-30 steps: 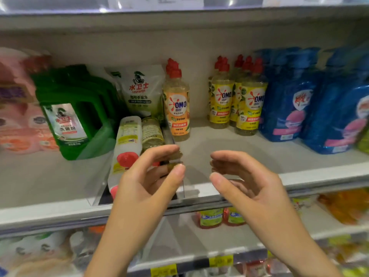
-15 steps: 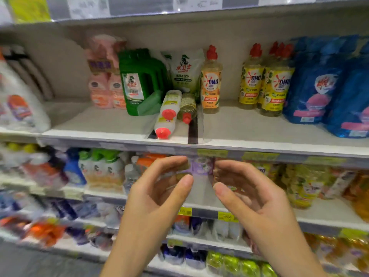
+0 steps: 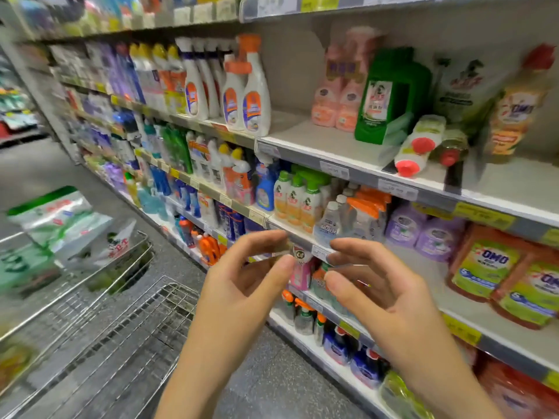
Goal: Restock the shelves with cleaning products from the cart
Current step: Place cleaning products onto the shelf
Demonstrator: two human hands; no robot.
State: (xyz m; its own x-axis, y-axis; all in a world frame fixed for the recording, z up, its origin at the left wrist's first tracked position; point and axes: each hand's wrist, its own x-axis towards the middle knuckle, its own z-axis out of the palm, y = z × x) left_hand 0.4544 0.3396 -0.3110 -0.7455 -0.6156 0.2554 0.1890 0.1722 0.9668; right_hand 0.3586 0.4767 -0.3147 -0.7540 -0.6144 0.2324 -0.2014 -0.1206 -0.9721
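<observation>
My left hand and my right hand hover side by side in mid-air before the shelves, fingers loosely curved, holding nothing. The wire cart stands at the lower left with green-and-white refill bags piled in it. On the upper shelf at the right, a white bottle with a red cap and a yellowish bottle lie on their sides beside a green jug. An upright OMO bottle stands to their right, blurred.
Shelves of spray bottles, pouches and detergents run from the far left to the right edge. White spray bottles stand on the upper shelf, orange OMO pouches lower right. Grey aisle floor lies between cart and shelving.
The view has swung left and pulled back from the shelf, bringing the cart and the aisle into sight. Both hands keep the same empty, half-curled pose in front of me.
</observation>
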